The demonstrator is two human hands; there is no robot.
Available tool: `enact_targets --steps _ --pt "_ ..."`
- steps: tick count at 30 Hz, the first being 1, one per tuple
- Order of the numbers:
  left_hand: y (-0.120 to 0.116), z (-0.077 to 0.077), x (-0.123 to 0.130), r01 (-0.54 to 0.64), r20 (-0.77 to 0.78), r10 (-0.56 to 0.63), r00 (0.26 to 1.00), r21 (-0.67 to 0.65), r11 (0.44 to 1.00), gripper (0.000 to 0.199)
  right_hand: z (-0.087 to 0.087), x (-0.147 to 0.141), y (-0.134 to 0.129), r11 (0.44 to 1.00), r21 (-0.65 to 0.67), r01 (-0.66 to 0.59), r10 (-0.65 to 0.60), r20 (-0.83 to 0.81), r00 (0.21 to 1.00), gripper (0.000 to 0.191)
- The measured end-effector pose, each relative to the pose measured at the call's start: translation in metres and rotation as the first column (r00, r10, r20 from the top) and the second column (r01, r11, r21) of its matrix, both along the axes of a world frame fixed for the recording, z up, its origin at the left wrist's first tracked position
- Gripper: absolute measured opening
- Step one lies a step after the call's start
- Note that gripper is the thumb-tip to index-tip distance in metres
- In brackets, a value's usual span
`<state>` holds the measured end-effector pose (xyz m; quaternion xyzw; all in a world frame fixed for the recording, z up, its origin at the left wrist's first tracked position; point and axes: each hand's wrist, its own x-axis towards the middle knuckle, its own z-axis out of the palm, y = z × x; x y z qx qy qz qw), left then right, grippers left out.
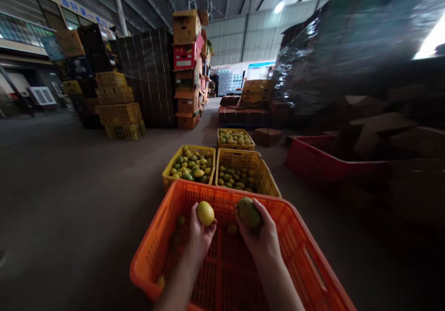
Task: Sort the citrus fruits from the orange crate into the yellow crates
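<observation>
A yellow lemon [206, 213] rests in my left hand [201, 235], with the fingers curled round it from below and behind. My right hand [263, 237] grips a larger, dark green, bumpy lemon [249, 212], thumb and fingers on either side. Both hands are held apart over the orange plastic crate [295, 227]. A few fruits lie inside that crate, one of them a dim lemon [232, 229] between my hands and another a yellow lemon [161, 281] at the near left. My forearms hide part of the crate's floor.
Beyond the far rim stand a yellow crate [167, 174] heaped with lemons, a second yellow crate [267, 172] partly filled, and a third crate [239, 148] behind. A red bin [313, 162] holds cardboard at right. Stacked boxes [186, 81] and wrapped pallets [320, 56] stand farther back.
</observation>
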<state>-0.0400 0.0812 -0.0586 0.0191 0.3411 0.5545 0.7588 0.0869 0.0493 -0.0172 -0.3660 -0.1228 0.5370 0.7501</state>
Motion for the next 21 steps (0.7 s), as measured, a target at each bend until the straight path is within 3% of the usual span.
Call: enact_targets --steps 5,8,11,16,21 --pt "0.004 -0.003 0.001 0.012 0.019 -0.011 1.0 -0.022 1.0 0.022 -0.034 -0.008 -0.011 0.982 -0.175 -0.068 0.031 -0.209 0.977 0.014" --pt "-0.002 -0.014 -0.002 0.057 0.0 -0.057 0.998 -0.033 0.998 0.027 -0.063 -0.012 -0.016 0.978 -0.19 -0.089 0.049 -0.206 0.977 0.008" --pt "-0.011 -0.014 -0.008 0.097 -0.03 -0.098 0.995 -0.036 0.995 0.031 -0.082 -0.023 -0.018 0.97 -0.212 -0.122 0.082 -0.188 0.979 0.011" --pt "-0.014 -0.005 -0.015 0.084 -0.104 -0.089 0.991 -0.057 0.995 0.025 -0.083 -0.039 -0.018 0.969 -0.234 0.078 -0.086 -0.024 0.996 0.02" --pt "-0.018 -0.009 -0.015 0.145 -0.013 -0.146 0.989 -0.058 0.988 0.027 -0.079 -0.039 -0.021 0.97 -0.23 0.082 -0.082 0.01 0.997 0.024"
